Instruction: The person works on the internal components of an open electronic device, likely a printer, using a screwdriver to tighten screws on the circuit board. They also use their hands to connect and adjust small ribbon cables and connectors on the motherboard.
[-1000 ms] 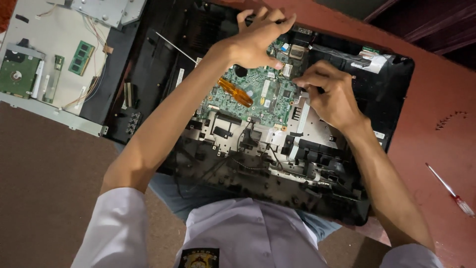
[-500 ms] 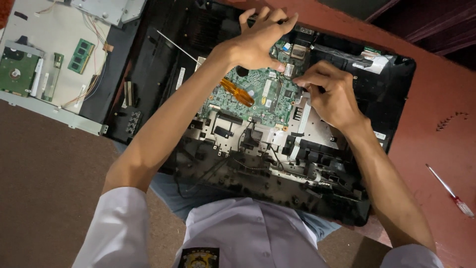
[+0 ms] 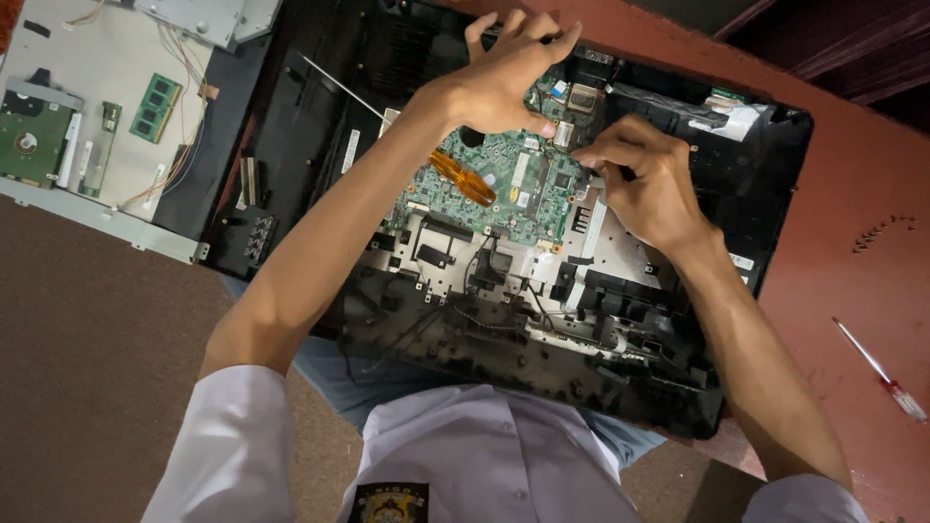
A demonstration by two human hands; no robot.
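The person is leaning over an opened black plastic laptop chassis [image 3: 765, 194], and everything here is placing itself around the green rectangular circuit board [image 3: 494, 184] sitting in its upper middle. The left hand [image 3: 509, 73] is arching over the board's far edge, fingers spread and curled, the fingertips pressing on the chassis rim beyond the board; I cannot tell whether anything is caught under them. The right hand [image 3: 644, 179] is lying at the board's right edge, thumb and forefinger pinching narrowly together against a small part there, too small for me to make out. The board's long axis is running slantwise from near left to far right, so it lies just left of the right fingers, and that hand is nearer. An amber flat ribbon strip [image 3: 463, 177] is crossing the board's left part. Well right of the board, a slim red-handled screwdriver [image 3: 880, 368] is lying on the reddish-brown table [image 3: 852, 271].
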